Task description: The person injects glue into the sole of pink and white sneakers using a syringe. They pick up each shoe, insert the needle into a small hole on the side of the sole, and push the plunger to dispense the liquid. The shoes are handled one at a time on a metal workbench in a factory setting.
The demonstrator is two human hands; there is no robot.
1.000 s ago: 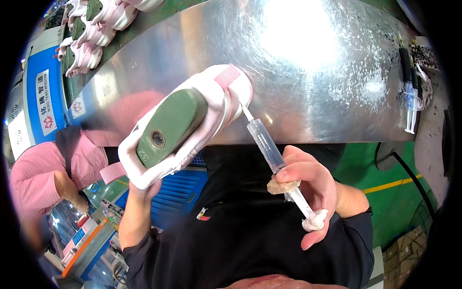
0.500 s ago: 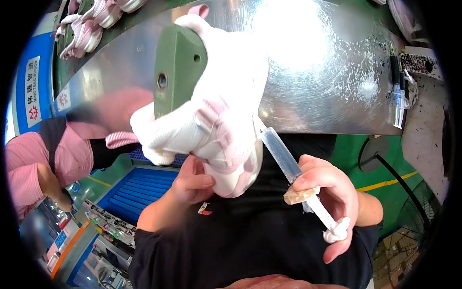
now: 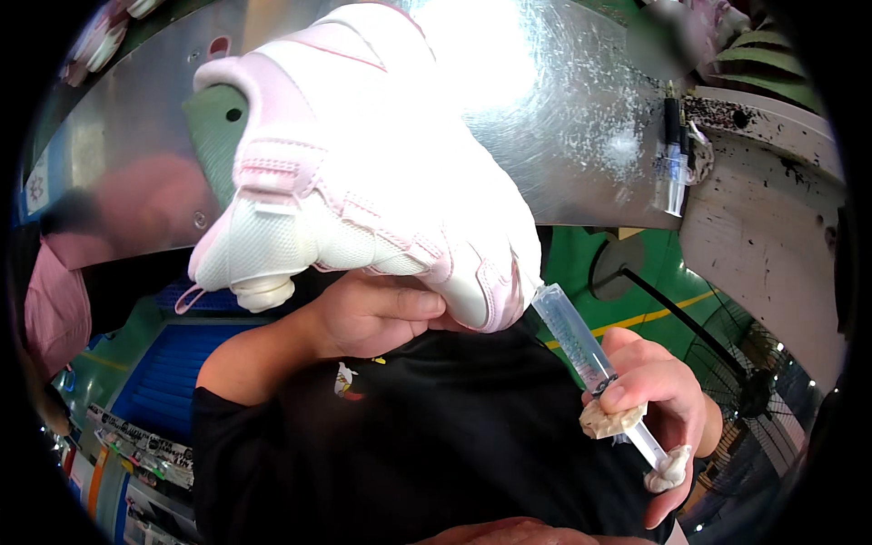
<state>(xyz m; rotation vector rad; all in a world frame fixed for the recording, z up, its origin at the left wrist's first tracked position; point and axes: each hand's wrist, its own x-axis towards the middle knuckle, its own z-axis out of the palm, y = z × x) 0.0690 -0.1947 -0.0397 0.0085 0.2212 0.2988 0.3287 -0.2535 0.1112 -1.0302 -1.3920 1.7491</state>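
A white and pink sneaker (image 3: 363, 191) with a green shoe last (image 3: 214, 136) inside is held up over the table's near edge. My left hand (image 3: 380, 313) grips it by the toe end, thumb on the upper; the other fingers are hidden beneath. In my right hand (image 3: 661, 389) is a clear syringe (image 3: 574, 334), its flange and plunger end wrapped in whitish material. The syringe's tip meets the toe edge of the sneaker, where upper and sole join; exact contact is hard to make out.
The metal table (image 3: 554, 118) carries white scrapings. Pens and another syringe (image 3: 674, 186) lie at its right end beside a stained pale board (image 3: 754, 209). More shoes (image 3: 95, 41) stand far left. A person in pink (image 3: 68, 291) is at the left; a black fan (image 3: 740, 391) stands right.
The sneaker has turned and tilted, showing more of its side, with its toe now further right. My right hand and the syringe have shifted right and slightly down, following the toe.
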